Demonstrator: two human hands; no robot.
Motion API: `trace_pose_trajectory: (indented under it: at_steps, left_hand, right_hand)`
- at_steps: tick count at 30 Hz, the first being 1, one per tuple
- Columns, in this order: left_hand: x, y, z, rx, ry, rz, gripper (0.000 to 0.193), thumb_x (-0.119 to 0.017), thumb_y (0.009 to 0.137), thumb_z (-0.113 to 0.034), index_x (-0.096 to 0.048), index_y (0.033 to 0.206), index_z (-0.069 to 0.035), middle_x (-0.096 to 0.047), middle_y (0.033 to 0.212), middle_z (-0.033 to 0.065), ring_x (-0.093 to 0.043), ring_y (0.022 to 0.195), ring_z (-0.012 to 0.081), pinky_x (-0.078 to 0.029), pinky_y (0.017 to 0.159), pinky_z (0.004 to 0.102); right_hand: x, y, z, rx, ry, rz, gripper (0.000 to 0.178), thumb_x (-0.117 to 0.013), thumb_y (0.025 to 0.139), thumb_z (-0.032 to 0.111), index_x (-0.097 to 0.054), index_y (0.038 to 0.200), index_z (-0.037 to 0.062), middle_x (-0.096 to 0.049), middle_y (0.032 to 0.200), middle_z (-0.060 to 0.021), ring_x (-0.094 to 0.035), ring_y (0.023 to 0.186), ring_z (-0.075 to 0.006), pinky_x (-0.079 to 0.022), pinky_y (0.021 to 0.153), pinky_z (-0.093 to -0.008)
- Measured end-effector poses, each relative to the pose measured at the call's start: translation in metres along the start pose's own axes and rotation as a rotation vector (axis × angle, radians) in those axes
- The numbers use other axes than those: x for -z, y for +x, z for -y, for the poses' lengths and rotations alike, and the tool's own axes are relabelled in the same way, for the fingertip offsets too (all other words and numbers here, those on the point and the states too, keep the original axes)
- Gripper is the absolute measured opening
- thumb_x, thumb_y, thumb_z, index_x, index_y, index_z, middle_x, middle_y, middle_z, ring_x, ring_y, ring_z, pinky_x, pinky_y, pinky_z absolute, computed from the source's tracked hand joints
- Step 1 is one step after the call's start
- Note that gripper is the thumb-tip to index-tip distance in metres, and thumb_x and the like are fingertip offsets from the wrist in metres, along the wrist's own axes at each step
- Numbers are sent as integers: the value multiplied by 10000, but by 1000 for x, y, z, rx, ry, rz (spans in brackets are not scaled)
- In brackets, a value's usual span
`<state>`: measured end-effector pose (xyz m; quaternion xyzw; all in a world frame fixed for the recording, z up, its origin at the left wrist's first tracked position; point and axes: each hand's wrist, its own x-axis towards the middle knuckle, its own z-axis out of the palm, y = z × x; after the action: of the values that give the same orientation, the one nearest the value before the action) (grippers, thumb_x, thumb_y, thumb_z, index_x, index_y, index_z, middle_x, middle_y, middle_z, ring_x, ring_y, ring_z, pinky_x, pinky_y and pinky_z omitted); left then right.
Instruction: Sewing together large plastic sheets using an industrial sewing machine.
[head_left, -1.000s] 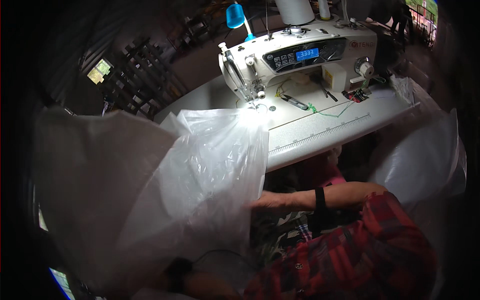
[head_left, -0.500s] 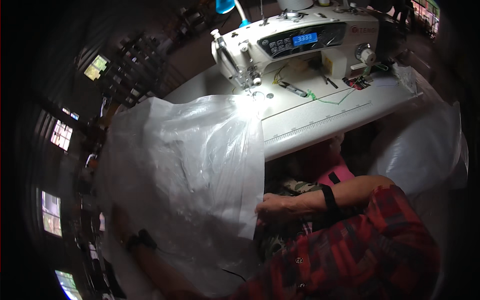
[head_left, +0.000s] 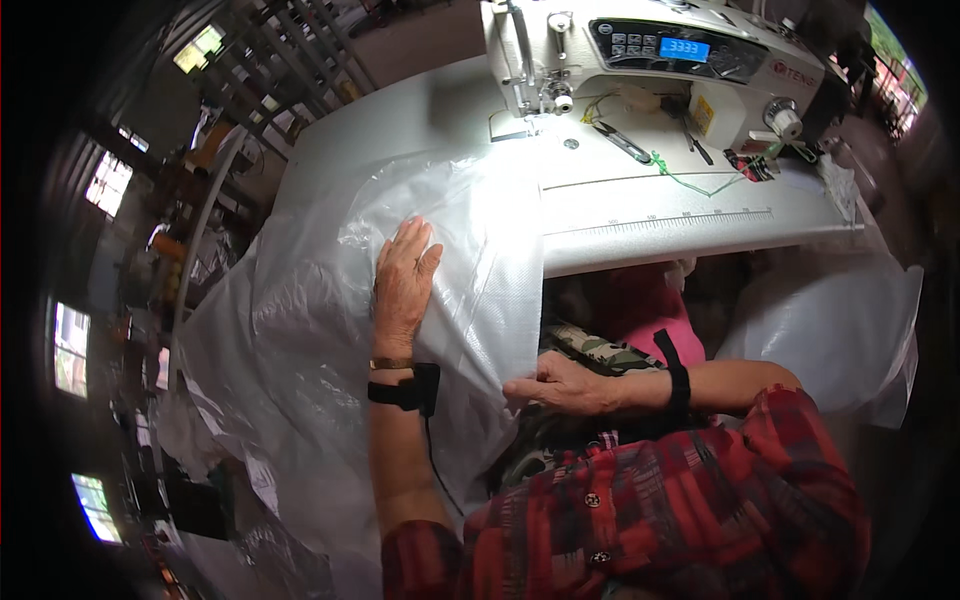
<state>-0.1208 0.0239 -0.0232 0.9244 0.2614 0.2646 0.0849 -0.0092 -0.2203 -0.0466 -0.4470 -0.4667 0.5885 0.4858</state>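
Observation:
A large translucent white plastic sheet (head_left: 300,300) covers the left part of the sewing machine table (head_left: 410,120) and hangs over its front edge. My left hand (head_left: 404,275) lies flat on top of it, fingers stretched toward the machine. At the sheet's right edge, near my lap, my right hand (head_left: 565,384) is closed with the edge pinched in its fingers. The sewing machine (head_left: 650,70) stands beyond, its lit needle area just past the sheet's far edge. Whether the sheet lies under the presser foot I cannot tell.
Thread snips (head_left: 624,143), a dark slim tool (head_left: 697,137) and a tangled green thread (head_left: 690,186) lie on the table right of the needle. More translucent plastic (head_left: 820,325) hangs off the right end. Dark racks and windows line the left.
My left hand has come up from beneath or behind the sheet's lower left onto its top. The sheet's far edge has dropped flatter, and the view has shifted. My right hand keeps its pinch.

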Motion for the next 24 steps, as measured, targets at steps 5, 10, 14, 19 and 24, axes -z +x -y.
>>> trace_pose_trajectory:
  at_steps: [5,10,14,19,24]
  left_hand:
    - [15,-9,-13,70,-110,56,435,-585,961,-303,-594,1278,-5,-564,1362,160,-491,1296,314,-364,1097,418]
    - [4,-42,-107,88,-303,6,330,-704,847,-105,-610,1139,20,-636,1030,170,-628,945,291,-495,809,383]
    - [-12,-81,-127,203,-407,38,301,-691,841,-81,-596,1108,20,-624,850,141,-621,733,290,-483,655,385]
    - [-14,-99,-124,23,-356,48,240,-667,846,-61,-583,1057,15,-613,817,142,-604,674,319,-475,623,377]
    - [11,-90,-151,123,-166,-118,131,-656,843,-57,-620,962,-17,-592,825,140,-589,710,326,-456,614,390]
  right_hand:
    - [5,-2,-25,-222,-67,-24,376,-561,925,316,-679,835,-29,-641,706,-42,-588,690,-124,-456,641,-286]
    - [4,1,-45,-150,-26,-95,389,-561,926,293,-649,757,-46,-614,655,-44,-556,621,-116,-454,586,-304]
    - [4,-2,-51,-63,-85,-97,390,-555,933,295,-653,805,-60,-623,659,-76,-575,623,-145,-464,594,-339]
    - [4,-10,-38,20,-303,-139,425,-559,916,313,-608,785,-89,-588,654,-231,-598,614,-317,-452,599,-433]
    - [6,-12,-32,-68,-465,-132,454,-567,903,326,-601,733,-93,-552,652,-288,-604,630,-375,-443,598,-465]
